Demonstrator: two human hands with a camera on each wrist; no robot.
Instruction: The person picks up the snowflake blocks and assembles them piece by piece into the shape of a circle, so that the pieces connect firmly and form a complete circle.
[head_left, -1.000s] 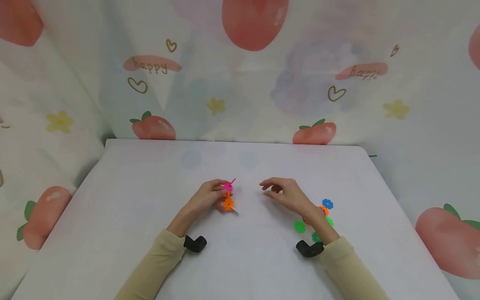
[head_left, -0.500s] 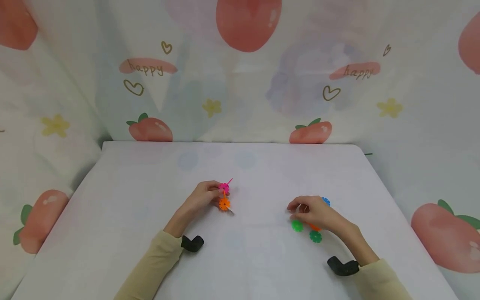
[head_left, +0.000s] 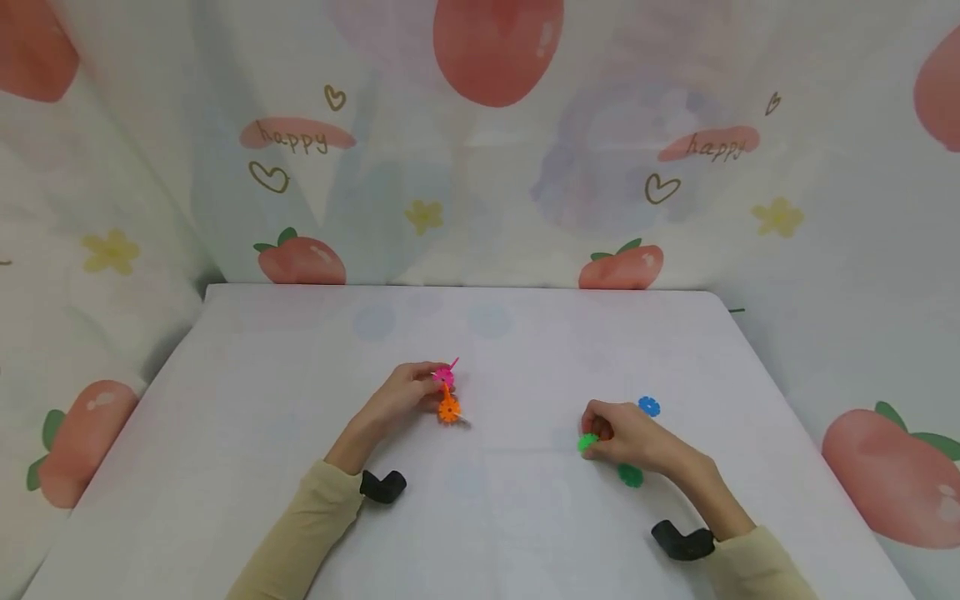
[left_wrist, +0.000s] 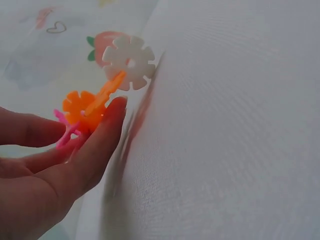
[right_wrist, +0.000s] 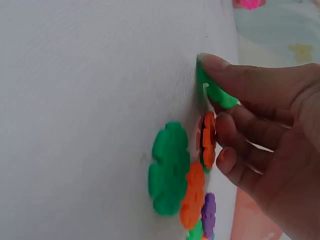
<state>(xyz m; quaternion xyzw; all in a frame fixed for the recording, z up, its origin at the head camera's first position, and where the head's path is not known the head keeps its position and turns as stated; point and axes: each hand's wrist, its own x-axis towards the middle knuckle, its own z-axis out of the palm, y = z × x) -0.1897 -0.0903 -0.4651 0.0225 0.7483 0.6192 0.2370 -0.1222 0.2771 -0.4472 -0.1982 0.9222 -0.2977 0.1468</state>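
My left hand point(head_left: 397, 400) holds a small linked chain of plastic snowflake discs over the left-centre of the table. In it, a pink disc point(head_left: 443, 378) sits by the fingertips and orange discs point(left_wrist: 80, 107) slot together below. A white disc point(left_wrist: 129, 62), upright in the left wrist view, ends the chain. At the right, my right hand point(head_left: 633, 433) pinches a bright green snowflake disc point(head_left: 588, 442) between thumb and fingers, its edge close to the tabletop. Beside the curled fingers in the right wrist view stands an orange disc point(right_wrist: 208, 142).
Loose discs lie around my right hand: a darker green one point(head_left: 631, 476), a blue one point(head_left: 648, 406), another orange one point(right_wrist: 193, 196) and a purple one point(right_wrist: 209, 212). The white table point(head_left: 495, 533) ends at a printed fabric backdrop point(head_left: 480, 192). Black wrist mounts point(head_left: 682, 540) hang near the cloth.
My right hand has moved right and toward me to the loose discs and now pinches the bright green one. The left hand keeps its chain with little movement.
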